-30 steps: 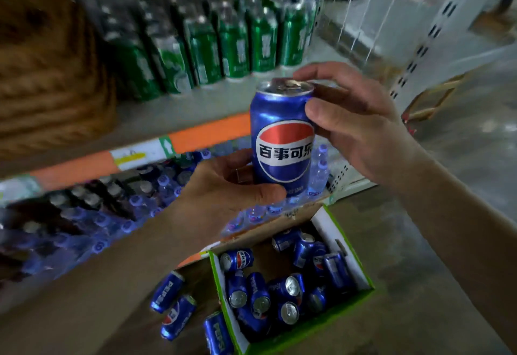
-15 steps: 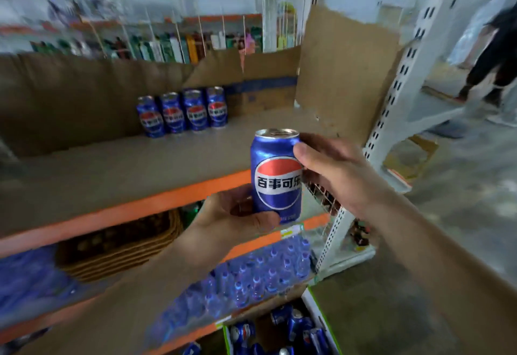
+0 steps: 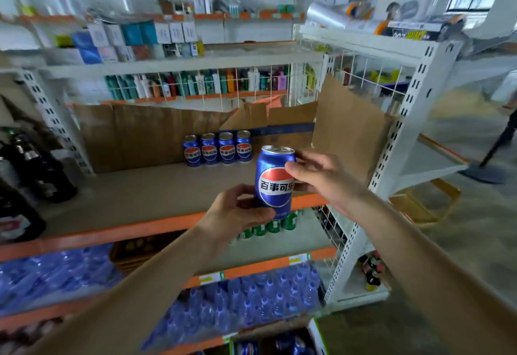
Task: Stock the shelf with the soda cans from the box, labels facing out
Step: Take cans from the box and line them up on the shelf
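A blue soda can [image 3: 272, 178] with a red, white and blue logo stands upright between my hands, label toward me, over the front edge of the shelf board [image 3: 145, 195]. My left hand [image 3: 240, 212] grips its lower left side. My right hand [image 3: 316, 175] holds its upper right side with the fingers curled round it. Several matching cans [image 3: 218, 149] stand in a row at the back of that shelf, labels facing out. The open box [image 3: 316, 332] with more cans shows at the bottom edge.
Brown cardboard [image 3: 156, 136] lines the shelf's back and right side. Dark bottles [image 3: 30, 170] stand at the left end. Green cans [image 3: 268, 226] and a wicker basket sit one shelf below, water bottle packs [image 3: 251, 301] below that. A white upright post [image 3: 391, 164] bounds the right.
My view has swung up from the box on the floor to the shelf. Both hands have carried the can upward and toward the shelf, keeping the same hold.
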